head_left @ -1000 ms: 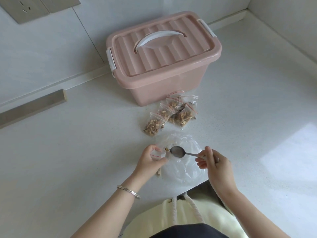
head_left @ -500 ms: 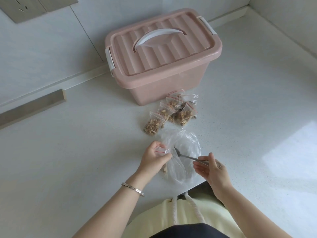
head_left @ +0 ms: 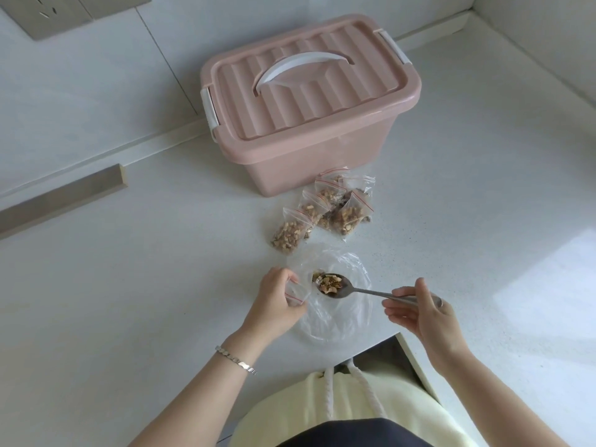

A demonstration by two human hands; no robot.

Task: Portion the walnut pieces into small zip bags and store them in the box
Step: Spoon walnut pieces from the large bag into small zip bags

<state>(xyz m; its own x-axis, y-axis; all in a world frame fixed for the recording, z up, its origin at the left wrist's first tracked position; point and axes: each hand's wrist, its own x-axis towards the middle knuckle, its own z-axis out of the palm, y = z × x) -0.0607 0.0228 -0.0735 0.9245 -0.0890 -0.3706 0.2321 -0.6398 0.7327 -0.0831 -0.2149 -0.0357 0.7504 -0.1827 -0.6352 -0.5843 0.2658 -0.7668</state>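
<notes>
Walnut pieces (head_left: 329,281) heaped on the spoon (head_left: 364,291)
Right hand (head_left: 422,314) pinches its handle level against spills; left hand (head_left: 274,301) pinches a small zip bag (head_left: 295,293), spoonful just off its fingertips, ready for filling.

No legible text anywhere

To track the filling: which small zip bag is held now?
The small zip bag in the left hand; the filled bags lie before the box.
</notes>
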